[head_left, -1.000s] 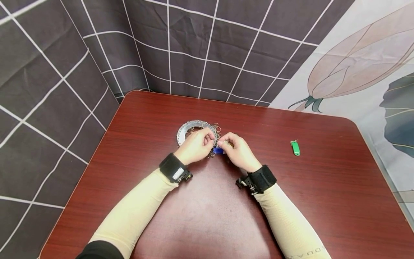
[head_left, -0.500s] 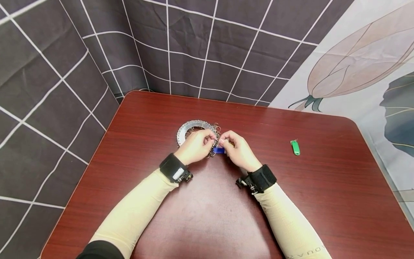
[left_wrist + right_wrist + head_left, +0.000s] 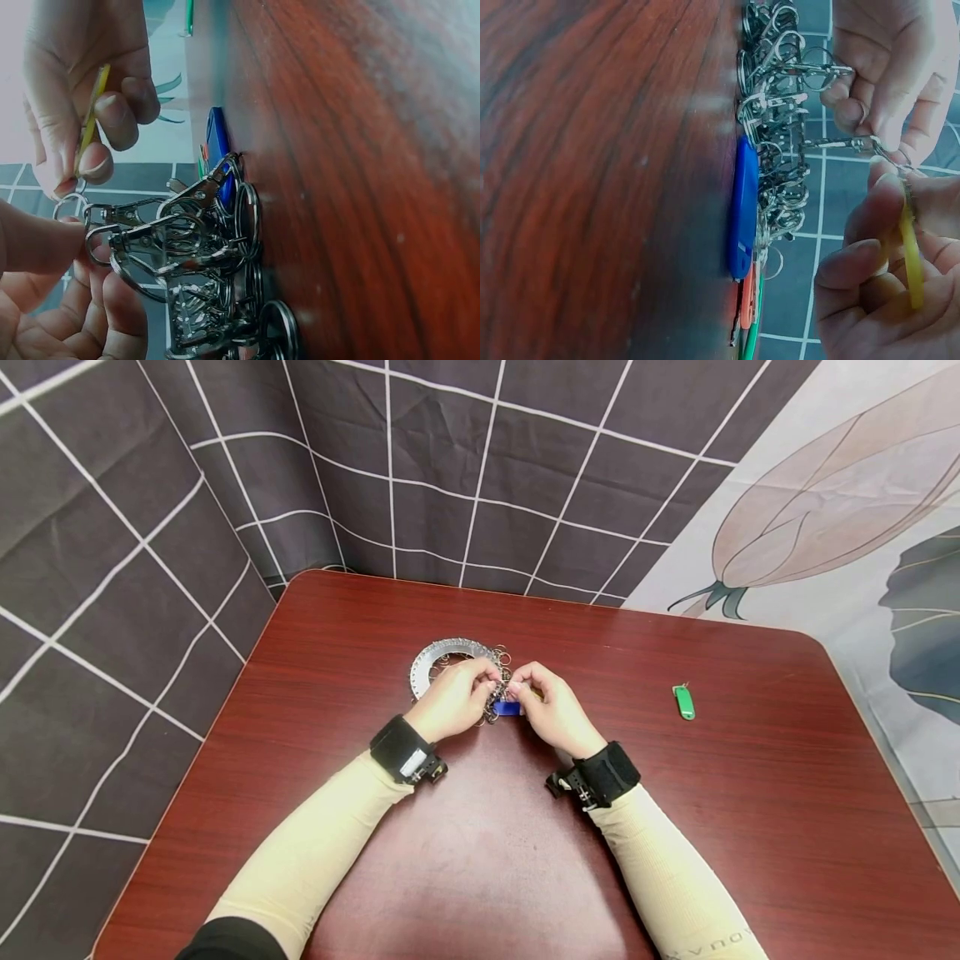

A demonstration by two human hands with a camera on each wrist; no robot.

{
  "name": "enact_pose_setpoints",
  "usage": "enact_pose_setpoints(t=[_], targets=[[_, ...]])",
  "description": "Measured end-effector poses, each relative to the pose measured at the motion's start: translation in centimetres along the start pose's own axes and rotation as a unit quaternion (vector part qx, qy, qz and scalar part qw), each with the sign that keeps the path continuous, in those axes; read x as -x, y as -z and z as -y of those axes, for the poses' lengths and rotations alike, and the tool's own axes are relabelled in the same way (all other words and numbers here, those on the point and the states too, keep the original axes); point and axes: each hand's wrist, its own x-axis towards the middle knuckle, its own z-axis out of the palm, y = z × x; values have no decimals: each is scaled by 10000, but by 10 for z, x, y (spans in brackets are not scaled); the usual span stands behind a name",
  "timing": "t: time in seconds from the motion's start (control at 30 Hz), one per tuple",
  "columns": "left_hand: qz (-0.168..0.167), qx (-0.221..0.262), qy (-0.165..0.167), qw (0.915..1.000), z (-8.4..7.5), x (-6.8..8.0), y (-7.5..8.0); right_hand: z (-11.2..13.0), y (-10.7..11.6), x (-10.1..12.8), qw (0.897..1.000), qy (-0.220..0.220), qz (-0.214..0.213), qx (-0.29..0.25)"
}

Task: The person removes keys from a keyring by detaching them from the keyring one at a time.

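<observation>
A silver round rack (image 3: 426, 662) hung with metal clips and split rings lies on the table, partly behind my left hand (image 3: 450, 697). Thumb and fingertips of that hand pinch a small ring at the end of one metal clip (image 3: 127, 215). My right hand (image 3: 557, 710) pinches a yellow key tag (image 3: 911, 262) near its ring end, and its fingertips meet the left ones there. Whether the tag's ring is linked to the clip's ring cannot be told. Beside the clips, a blue key tag (image 3: 507, 709) hangs by its ring near the tabletop.
A green key tag (image 3: 683, 702) lies apart on the red-brown table (image 3: 750, 827) at the right. In the right wrist view, an orange tag (image 3: 748, 304) shows behind the blue one, with a green edge beyond. A dark checked cloth (image 3: 450, 485) hangs behind the table.
My right hand has shifted very slightly to the right, and more of the blue tag shows between the hands. The left hand stays almost still at the clips.
</observation>
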Motion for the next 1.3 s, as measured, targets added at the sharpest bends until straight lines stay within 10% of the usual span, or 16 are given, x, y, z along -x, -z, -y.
enact_pose_setpoints(t=[1.3], targets=[[-133,128,210,9996,-2,-1,-2,8,-3,1,9981,-514,41,-323]])
